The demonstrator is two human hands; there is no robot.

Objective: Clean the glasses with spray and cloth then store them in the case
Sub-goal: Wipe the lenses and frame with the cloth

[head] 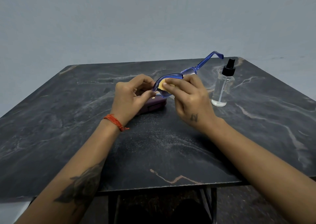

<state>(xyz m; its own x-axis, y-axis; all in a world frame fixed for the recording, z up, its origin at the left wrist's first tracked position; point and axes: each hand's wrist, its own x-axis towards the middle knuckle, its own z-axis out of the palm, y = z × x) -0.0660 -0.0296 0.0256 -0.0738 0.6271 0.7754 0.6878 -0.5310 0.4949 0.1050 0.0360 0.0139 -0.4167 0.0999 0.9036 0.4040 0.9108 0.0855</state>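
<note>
Blue-framed glasses [201,64] are held above the middle of the dark marble table [68,121], one temple arm pointing up and to the right. My left hand [131,95] pinches the frame at its left end. My right hand [188,95] pinches a small yellow cloth [162,85] against the near lens. A dark purple glasses case [153,105] lies shut on the table under my hands, partly hidden by the left hand. The clear spray bottle [222,86] with a black pump top stands upright to the right of my right hand.
The table's front edge [153,187] runs below my forearms, with black metal legs under it. A plain grey wall rises behind the table.
</note>
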